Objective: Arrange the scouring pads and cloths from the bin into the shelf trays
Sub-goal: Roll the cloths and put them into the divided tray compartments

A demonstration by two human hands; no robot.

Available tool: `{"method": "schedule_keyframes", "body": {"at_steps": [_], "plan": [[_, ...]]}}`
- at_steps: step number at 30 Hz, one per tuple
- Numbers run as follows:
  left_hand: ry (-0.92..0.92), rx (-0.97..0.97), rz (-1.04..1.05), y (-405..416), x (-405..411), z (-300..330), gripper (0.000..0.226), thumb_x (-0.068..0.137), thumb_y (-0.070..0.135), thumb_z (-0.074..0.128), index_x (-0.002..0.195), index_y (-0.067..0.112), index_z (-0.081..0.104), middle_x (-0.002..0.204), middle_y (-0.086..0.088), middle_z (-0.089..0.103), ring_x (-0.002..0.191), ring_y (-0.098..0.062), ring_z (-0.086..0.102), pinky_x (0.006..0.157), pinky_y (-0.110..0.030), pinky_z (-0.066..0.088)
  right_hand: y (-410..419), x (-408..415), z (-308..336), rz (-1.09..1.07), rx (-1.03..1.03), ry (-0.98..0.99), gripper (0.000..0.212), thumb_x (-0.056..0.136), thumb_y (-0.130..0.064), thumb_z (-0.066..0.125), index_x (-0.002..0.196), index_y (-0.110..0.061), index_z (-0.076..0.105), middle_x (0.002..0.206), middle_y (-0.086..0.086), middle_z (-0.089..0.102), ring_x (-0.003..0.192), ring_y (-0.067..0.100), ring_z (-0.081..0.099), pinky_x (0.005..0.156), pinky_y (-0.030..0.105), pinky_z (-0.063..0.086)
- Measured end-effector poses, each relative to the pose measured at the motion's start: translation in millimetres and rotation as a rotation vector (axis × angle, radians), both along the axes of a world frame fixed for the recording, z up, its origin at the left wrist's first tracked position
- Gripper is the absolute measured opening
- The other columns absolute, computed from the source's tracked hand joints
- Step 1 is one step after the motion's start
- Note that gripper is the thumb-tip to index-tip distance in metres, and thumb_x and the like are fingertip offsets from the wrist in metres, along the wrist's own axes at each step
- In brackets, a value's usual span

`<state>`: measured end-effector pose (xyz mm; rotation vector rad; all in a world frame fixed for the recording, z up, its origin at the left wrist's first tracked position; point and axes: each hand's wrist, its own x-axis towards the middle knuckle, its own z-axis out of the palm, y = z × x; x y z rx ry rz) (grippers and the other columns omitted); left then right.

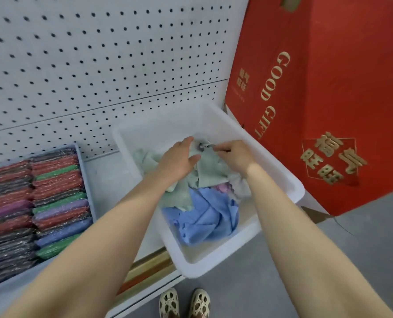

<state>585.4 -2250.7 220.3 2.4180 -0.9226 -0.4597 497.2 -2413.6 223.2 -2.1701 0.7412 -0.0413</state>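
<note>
- I'm in a shop aisle, by the look of it.
- White pegboard backs the shelf w/ a tray of packaged scouring pads.
- Red gift box alongside.

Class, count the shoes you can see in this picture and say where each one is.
2. The left shoe and the right shoe stand side by side on the grey floor at the bottom edge, below the white bin; both are partly cropped.

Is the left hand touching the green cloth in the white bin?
Touching. In the head view the left hand lies on the pale green cloth inside the white bin, fingers pressed into its folds.
</note>
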Motion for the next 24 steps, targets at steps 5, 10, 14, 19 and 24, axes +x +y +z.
{"method": "schedule_keyframes", "body": {"at_steps": [5, 10, 14, 19, 24], "plan": [[0.763, -0.359, 0.396, -13.1, 17.1, 8.3, 0.075, 0.077, 0.069, 0.054, 0.12, 0.008, 0.058, 0.108, -0.012, 0.066, 0.09, -0.023, 0.068, 0.079, -0.035, 0.057, 14.3, -17.9, 39.3, 0.04, 0.383, -0.355, 0.02, 0.088, 0.012, 0.057, 0.092, -0.001, 0.071, 0.06, -0.013, 0.066, 0.053, -0.003, 0.052, 0.057, 0.01, 0.041], [0.85, -0.677, 0.402, -5.4, 22.0, 15.0, 0.024, 0.09, 0.006, 0.065, 0.113, 0.011, 0.066, 0.097, -0.009, 0.068, 0.083, -0.018, 0.064, 0.069, -0.024, 0.053, 15.1, -26.7, 48.1, 0.181, 0.358, -0.221, 0.024, 0.086, 0.012, 0.057, 0.101, -0.006, 0.064, 0.082, 0.004, 0.066, 0.069, 0.01, 0.058, 0.064, 0.022, 0.046], [0.581, -0.748, 0.229, 5.1, 16.5, 40.0, 0.038, 0.085, 0.002, 0.07, 0.118, 0.02, 0.064, 0.106, -0.005, 0.07, 0.091, -0.016, 0.066, 0.088, -0.032, 0.054, 14.9, -9.0, 55.4, 0.113, 0.409, -0.266, 0.046, 0.09, -0.031, 0.068, 0.132, -0.02, 0.054, 0.116, 0.001, 0.064, 0.103, 0.015, 0.063, 0.092, 0.036, 0.051], [0.496, -0.683, 0.014, 24.3, 11.9, 79.0, 0.061, 0.082, 0.014, 0.072, 0.133, 0.037, 0.048, 0.107, -0.005, 0.073, 0.104, -0.029, 0.068, 0.092, -0.047, 0.052, 11.1, 19.6, 73.9, 0.362, 0.6, -0.278, 0.052, 0.089, -0.044, 0.063, 0.138, -0.03, 0.05, 0.129, -0.006, 0.062, 0.12, 0.009, 0.059, 0.102, 0.032, 0.045], [0.332, -0.591, -0.019, 37.5, 6.4, 113.1, 0.044, 0.086, 0.005, 0.072, 0.127, 0.017, 0.061, 0.118, 0.0, 0.07, 0.11, -0.012, 0.065, 0.099, -0.029, 0.05, -1.7, 35.9, 98.8, 0.65, 0.647, -0.302, 0.03, 0.089, -0.023, 0.067, 0.118, -0.018, 0.064, 0.107, 0.015, 0.062, 0.098, 0.018, 0.061, 0.092, 0.03, 0.049]]}}
